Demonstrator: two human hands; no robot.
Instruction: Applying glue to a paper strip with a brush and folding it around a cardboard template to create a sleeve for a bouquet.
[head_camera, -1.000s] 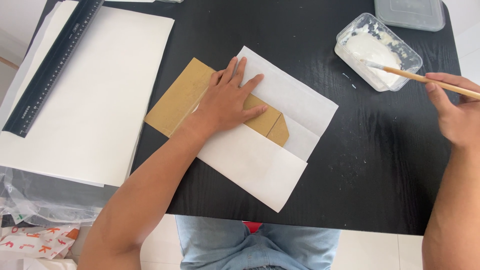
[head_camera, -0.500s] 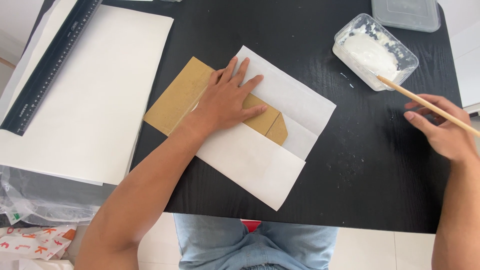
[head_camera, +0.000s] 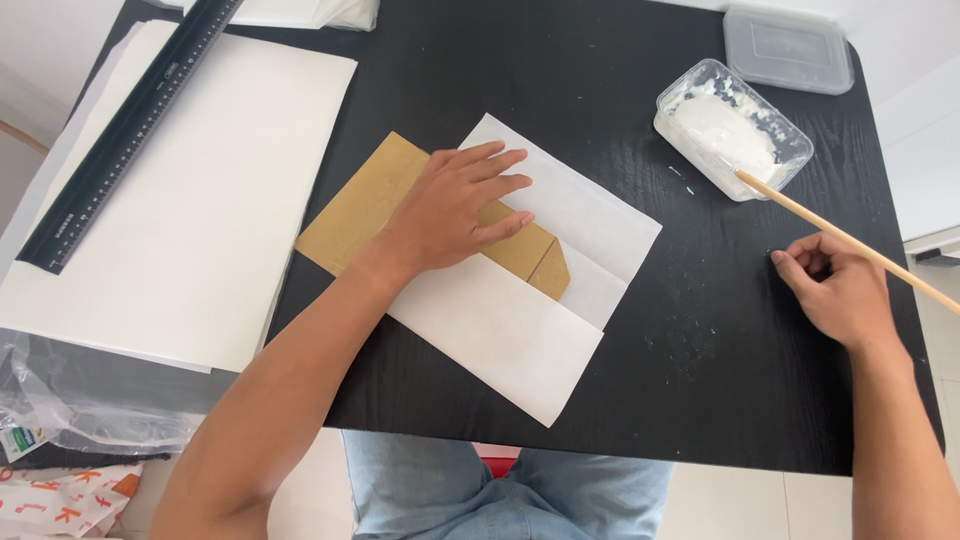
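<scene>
Right, head view, looking straight down onto a black table (head_camera: 640, 300). Left hand (head_camera: 455, 205) lies flat and spread, palm down, grasping nothing, pressing on a brown cardboard piece (head_camera: 365, 205) that sits on a folded sheet of white paper (head_camera: 520, 320). The cardboard pokes out to the left of that hand, and its angled corner shows just past the fingertips, against the paper's fold. The paper lies slantwise near the middle of the table, its lower corner close to the front edge.

Over to the right hand (head_camera: 840, 290): it rests low on the table near the right edge, fingers curled in loosely. A thin wooden stick (head_camera: 850, 242) runs across the top of it; whether the fingers actually pinch the stick, I cannot tell. The stick's far tip sits at the rim of a clear plastic tub (head_camera: 735, 140) holding white paste, well apart from the paper. Small white specks dot the table between tub and hand.

Behind the tub lies a clear lid (head_camera: 790, 50). On the left, a stack of large white sheets (head_camera: 190, 220) with a long black ruler (head_camera: 130, 130) laid diagonally across it. Crumpled clear plastic (head_camera: 90, 400) lies at the lower left corner.
</scene>
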